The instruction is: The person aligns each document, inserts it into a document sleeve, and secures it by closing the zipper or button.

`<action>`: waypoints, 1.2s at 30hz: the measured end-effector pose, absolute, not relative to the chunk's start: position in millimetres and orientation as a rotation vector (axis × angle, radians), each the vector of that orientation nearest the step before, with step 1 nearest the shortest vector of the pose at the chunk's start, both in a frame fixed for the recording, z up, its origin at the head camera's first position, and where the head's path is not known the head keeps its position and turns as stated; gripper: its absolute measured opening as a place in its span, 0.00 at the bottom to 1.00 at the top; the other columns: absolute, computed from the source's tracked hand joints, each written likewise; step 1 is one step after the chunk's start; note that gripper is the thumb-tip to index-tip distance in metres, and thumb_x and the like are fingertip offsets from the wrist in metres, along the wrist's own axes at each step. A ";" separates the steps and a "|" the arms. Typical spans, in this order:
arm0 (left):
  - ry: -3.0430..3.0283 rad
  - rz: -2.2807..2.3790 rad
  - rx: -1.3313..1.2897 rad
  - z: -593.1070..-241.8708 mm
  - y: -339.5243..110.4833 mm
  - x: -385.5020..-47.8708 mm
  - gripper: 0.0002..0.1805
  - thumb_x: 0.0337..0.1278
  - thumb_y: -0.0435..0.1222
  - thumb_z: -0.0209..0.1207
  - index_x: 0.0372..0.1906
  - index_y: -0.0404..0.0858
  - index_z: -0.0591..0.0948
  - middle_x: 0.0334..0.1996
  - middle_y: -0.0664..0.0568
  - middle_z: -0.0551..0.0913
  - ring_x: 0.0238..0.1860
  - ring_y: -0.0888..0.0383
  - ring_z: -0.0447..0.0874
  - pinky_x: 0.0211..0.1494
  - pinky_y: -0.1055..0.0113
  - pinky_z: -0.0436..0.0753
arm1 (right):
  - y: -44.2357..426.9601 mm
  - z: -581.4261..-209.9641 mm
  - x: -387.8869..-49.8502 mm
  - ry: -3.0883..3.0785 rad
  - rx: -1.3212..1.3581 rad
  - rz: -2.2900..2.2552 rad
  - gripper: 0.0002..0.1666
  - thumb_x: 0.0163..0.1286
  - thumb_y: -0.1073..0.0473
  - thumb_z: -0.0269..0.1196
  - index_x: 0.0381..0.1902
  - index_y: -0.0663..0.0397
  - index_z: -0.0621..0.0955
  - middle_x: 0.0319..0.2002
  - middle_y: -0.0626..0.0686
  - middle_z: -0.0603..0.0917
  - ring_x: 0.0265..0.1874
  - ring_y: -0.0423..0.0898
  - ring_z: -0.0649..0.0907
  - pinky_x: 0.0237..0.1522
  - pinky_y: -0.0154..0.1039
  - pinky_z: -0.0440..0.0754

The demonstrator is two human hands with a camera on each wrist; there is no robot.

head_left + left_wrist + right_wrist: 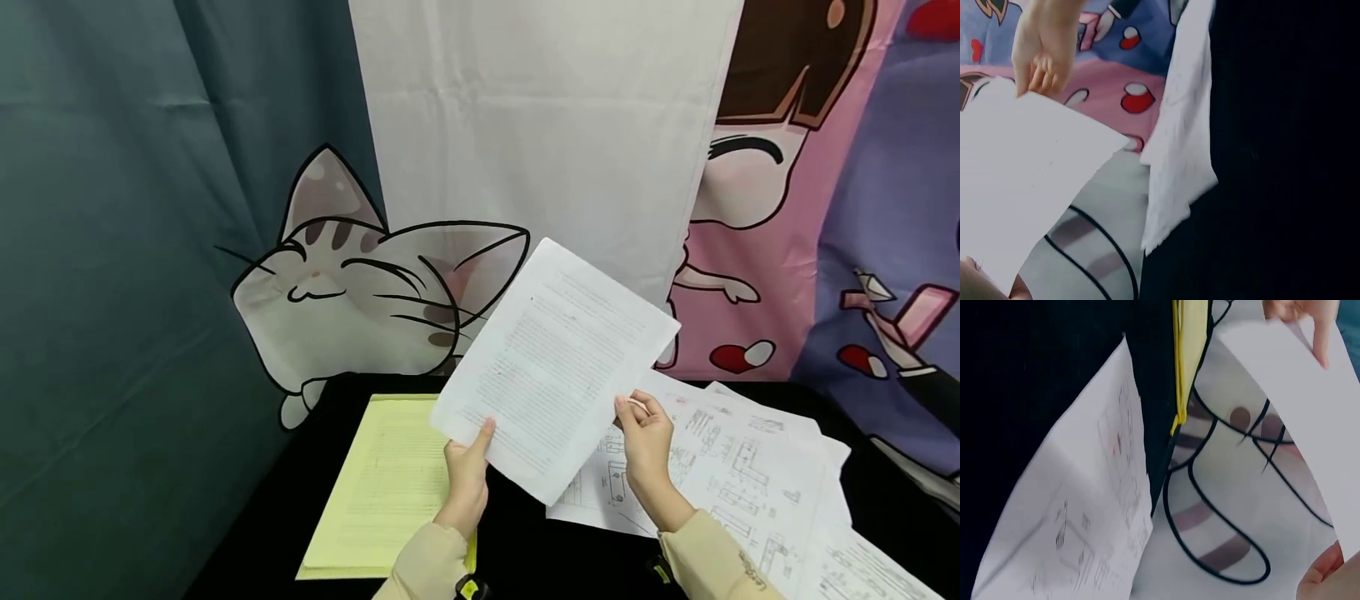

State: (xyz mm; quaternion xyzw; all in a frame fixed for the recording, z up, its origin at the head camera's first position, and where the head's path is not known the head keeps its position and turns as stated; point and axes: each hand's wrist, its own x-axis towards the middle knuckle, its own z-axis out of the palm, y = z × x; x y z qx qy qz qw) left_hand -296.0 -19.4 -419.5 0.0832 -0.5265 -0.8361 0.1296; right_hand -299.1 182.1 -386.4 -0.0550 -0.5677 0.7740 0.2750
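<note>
Possibly the paper (558, 358) could sag or slip, since the left hand (466, 481) at seven o'clock and right hand (648, 439) at four, nearly closed, pinch only its edges.

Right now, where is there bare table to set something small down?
Bare black table shows between the yellow folder and the drawings, though the held sheet hides its far part. Another strip runs along the folder's left side. The right is crowded: overlapping drawings spread there, the right hand over them.
</note>
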 end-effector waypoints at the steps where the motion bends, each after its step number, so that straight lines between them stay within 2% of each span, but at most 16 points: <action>1: -1.545 -2.411 0.243 -421.4 -23.2 -296.1 0.17 0.58 0.35 0.62 0.50 0.31 0.78 0.38 0.57 0.86 0.35 0.68 0.83 0.42 0.77 0.81 | 185.4 -386.2 -299.6 -1.494 -0.127 2.103 0.06 0.65 0.72 0.58 0.34 0.56 0.75 0.17 0.38 0.82 0.17 0.31 0.79 0.27 0.22 0.80; 7: -1.721 -2.306 0.207 -429.4 -54.3 -293.8 0.15 0.58 0.35 0.61 0.47 0.31 0.79 0.34 0.57 0.87 0.32 0.68 0.85 0.42 0.76 0.82 | 208.7 -383.9 -300.9 -1.351 -0.078 2.194 0.08 0.64 0.74 0.58 0.32 0.57 0.78 0.17 0.46 0.83 0.17 0.36 0.82 0.27 0.26 0.83; 13: -1.992 -2.188 0.132 -430.4 -91.0 -283.0 0.16 0.57 0.35 0.61 0.48 0.30 0.78 0.34 0.51 0.88 0.29 0.64 0.86 0.38 0.71 0.85 | 231.3 -385.9 -300.0 -1.488 -0.093 2.123 0.11 0.66 0.70 0.58 0.29 0.48 0.81 0.19 0.40 0.84 0.20 0.31 0.81 0.27 0.22 0.80; 17: -2.154 -2.107 0.082 -427.1 -104.2 -277.8 0.17 0.57 0.36 0.61 0.49 0.30 0.77 0.36 0.47 0.87 0.31 0.60 0.87 0.40 0.68 0.85 | 246.0 -386.9 -298.5 -1.781 0.077 2.028 0.12 0.68 0.66 0.58 0.31 0.42 0.82 0.23 0.37 0.84 0.25 0.30 0.82 0.30 0.22 0.80; 21: -2.202 -2.085 0.062 -424.2 -107.1 -274.3 0.16 0.57 0.35 0.61 0.48 0.30 0.78 0.36 0.45 0.87 0.31 0.58 0.87 0.42 0.66 0.85 | 253.6 -383.5 -295.7 -2.069 0.234 1.852 0.11 0.70 0.62 0.57 0.34 0.37 0.82 0.25 0.35 0.83 0.25 0.30 0.80 0.26 0.25 0.79; 23: -2.190 -2.094 0.059 -421.9 -105.7 -273.5 0.16 0.56 0.35 0.62 0.47 0.30 0.78 0.35 0.45 0.87 0.30 0.59 0.87 0.40 0.66 0.86 | 255.8 -377.3 -293.5 -2.158 0.279 1.762 0.09 0.71 0.61 0.56 0.37 0.43 0.82 0.26 0.33 0.82 0.25 0.30 0.78 0.25 0.26 0.77; 25: -2.175 -2.104 0.048 -419.8 -103.7 -272.8 0.16 0.55 0.34 0.62 0.47 0.29 0.79 0.35 0.44 0.87 0.29 0.59 0.87 0.38 0.67 0.86 | 257.0 -369.8 -290.9 -2.228 0.310 1.675 0.08 0.71 0.61 0.55 0.40 0.53 0.82 0.26 0.32 0.81 0.26 0.29 0.77 0.27 0.25 0.76; 28: -2.151 -2.136 0.019 -417.1 -100.1 -271.6 0.16 0.53 0.32 0.63 0.46 0.28 0.79 0.34 0.44 0.87 0.27 0.59 0.87 0.36 0.67 0.86 | 256.2 -358.5 -287.8 -2.328 0.364 1.640 0.15 0.71 0.60 0.56 0.46 0.68 0.78 0.26 0.31 0.81 0.26 0.29 0.78 0.28 0.27 0.78; 30: -2.152 -2.148 -0.004 -415.8 -97.6 -271.0 0.16 0.53 0.32 0.63 0.46 0.28 0.79 0.35 0.43 0.87 0.27 0.59 0.87 0.36 0.66 0.86 | 254.4 -352.1 -286.5 -2.396 0.397 1.644 0.19 0.70 0.59 0.57 0.49 0.73 0.75 0.26 0.32 0.82 0.24 0.31 0.80 0.25 0.30 0.81; 33: -2.162 -2.138 -0.027 -414.3 -94.1 -271.1 0.17 0.53 0.32 0.63 0.47 0.27 0.78 0.36 0.42 0.87 0.28 0.59 0.87 0.36 0.66 0.86 | 251.6 -345.5 -285.7 -2.450 0.440 1.639 0.21 0.69 0.61 0.57 0.51 0.76 0.73 0.26 0.41 0.86 0.21 0.36 0.83 0.21 0.37 0.83; 36: -2.179 -2.124 -0.045 -413.3 -91.6 -272.0 0.17 0.54 0.33 0.63 0.47 0.27 0.78 0.37 0.41 0.87 0.29 0.57 0.87 0.35 0.65 0.86 | 249.8 -342.6 -284.6 -2.458 0.436 1.570 0.21 0.69 0.64 0.57 0.51 0.79 0.72 0.27 0.53 0.86 0.19 0.35 0.82 0.18 0.36 0.83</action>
